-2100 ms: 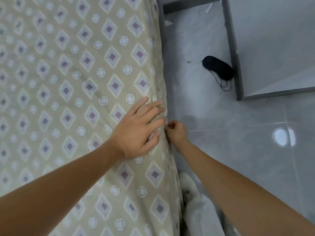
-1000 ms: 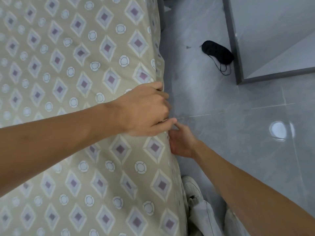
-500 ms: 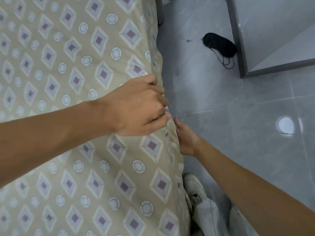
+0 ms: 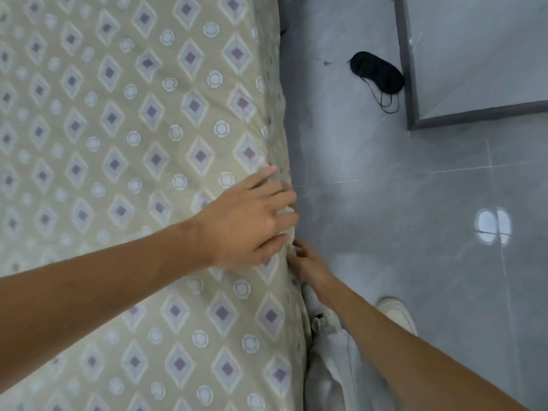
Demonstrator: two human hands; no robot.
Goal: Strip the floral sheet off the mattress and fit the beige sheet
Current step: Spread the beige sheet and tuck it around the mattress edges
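Observation:
A beige sheet (image 4: 118, 114) printed with purple diamonds and white rings covers the mattress top and hangs over its right side. My left hand (image 4: 246, 221) lies flat on the sheet at the right edge, its fingers spread and reaching just over the edge. My right hand (image 4: 311, 268) is lower, against the side of the mattress just under the left hand. Its fingers are curled into the hanging sheet edge and their tips are partly hidden. No floral sheet is in view.
Grey tiled floor (image 4: 400, 218) runs along the bed's right side. A black eye mask (image 4: 376, 72) with cords lies there beside a dark grey frame (image 4: 410, 84). My white shoes (image 4: 397, 312) and light trousers (image 4: 332, 366) are close to the mattress.
My left hand has gone from curled on the sheet edge to flat with spread fingers. My right hand has stayed at the mattress side, just below it.

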